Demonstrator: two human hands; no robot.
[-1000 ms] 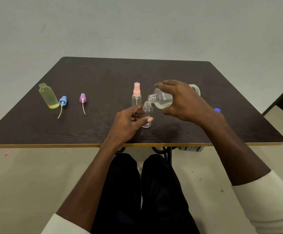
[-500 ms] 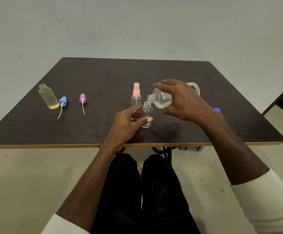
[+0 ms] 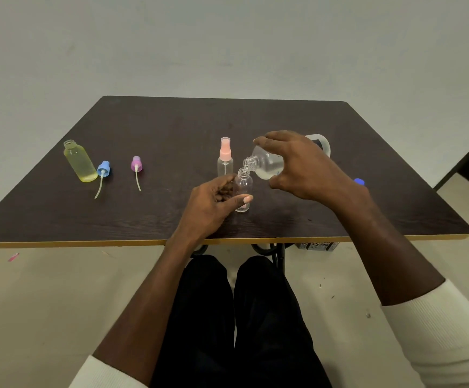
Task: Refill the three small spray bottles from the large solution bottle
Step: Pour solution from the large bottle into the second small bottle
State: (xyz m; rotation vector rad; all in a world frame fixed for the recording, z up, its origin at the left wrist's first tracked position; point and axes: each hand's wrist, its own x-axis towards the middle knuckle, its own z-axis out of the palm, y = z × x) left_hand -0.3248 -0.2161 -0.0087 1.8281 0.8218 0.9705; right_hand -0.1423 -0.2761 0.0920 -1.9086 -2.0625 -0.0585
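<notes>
Item: large clear plastic solution bottle with moulded loop handle [image 3: 266, 163], tipped nearly horizontal above the table, neck pointing toward 9 o'clock, its threaded mouth poised just over the mouth of the small bottle. Right hand [image 3: 306, 166] gripped it from above, fingers and thumb curled round the shoulder. Judged moderately heavy with liquid, smooth-walled and somewhat squeezable; best taken at the shoulder as here, or by the handle for steadier tilt control.

Item: small clear uncapped plastic spray bottle [image 3: 243, 189], upright near the table's 6 o'clock edge, centre. Left hand [image 3: 213, 204] pinched it low on the body between thumb and fingers. Judged very light and easily toppled, narrow-mouthed; a hold near the base suited it. Fill level could not be told.

Item: small clear spray bottle with pink pump top [image 3: 224, 161], upright, just beside the former at its 11 o'clock.

Item: small yellow-tinted uncapped bottle [image 3: 80, 162], standing at the table's 9 o'clock side.

Item: blue spray pump with dip tube [image 3: 103, 170], lying touching or nearly touching the yellow bottle's base.

Item: purple spray pump with dip tube [image 3: 136, 166], lying at 3 o'clock of the blue one.

Item: blue cap [image 3: 359, 181], partly hidden behind the right wrist.

Support: dark wood-grain table with yellow edging [image 3: 157, 121].
</notes>
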